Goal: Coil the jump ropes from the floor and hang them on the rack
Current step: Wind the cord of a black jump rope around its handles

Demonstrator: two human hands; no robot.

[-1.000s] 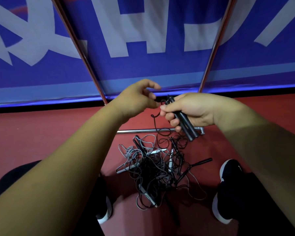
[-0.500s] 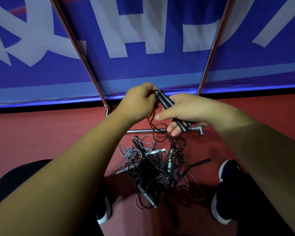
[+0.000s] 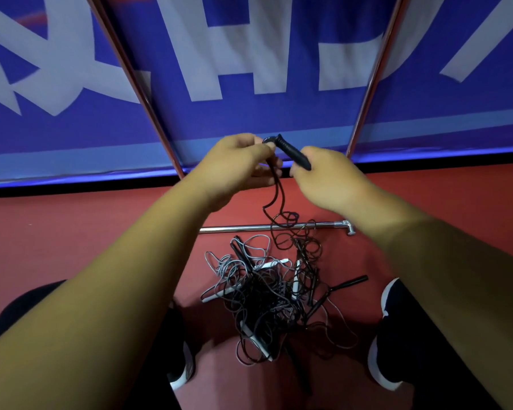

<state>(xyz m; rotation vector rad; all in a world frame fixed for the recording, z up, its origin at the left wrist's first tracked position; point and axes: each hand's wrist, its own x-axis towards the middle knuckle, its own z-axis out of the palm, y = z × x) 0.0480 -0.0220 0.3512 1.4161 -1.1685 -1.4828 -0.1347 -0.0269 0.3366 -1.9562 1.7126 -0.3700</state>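
A tangled pile of black and grey jump ropes [image 3: 267,294] lies on the red floor between my feet. My right hand [image 3: 329,177] grips the black handles [image 3: 292,152] of one rope, raised above the pile. My left hand [image 3: 237,167] pinches that rope's black cord [image 3: 277,187] close to the handle tops. The cord hangs down in loops onto the pile. The rack's chrome base bar [image 3: 243,229] lies on the floor behind the pile, and its two slanted posts [image 3: 134,84] rise on either side.
A blue banner with white letters [image 3: 249,54] stands right behind the rack. My two dark shoes with white soles [image 3: 388,335] flank the pile. Red floor [image 3: 71,232] stretches to the left and right.
Both hands rose higher with the handles. My left hand, open a second ago, closed on the cord at the handle tops. More cord lifted off the pile.
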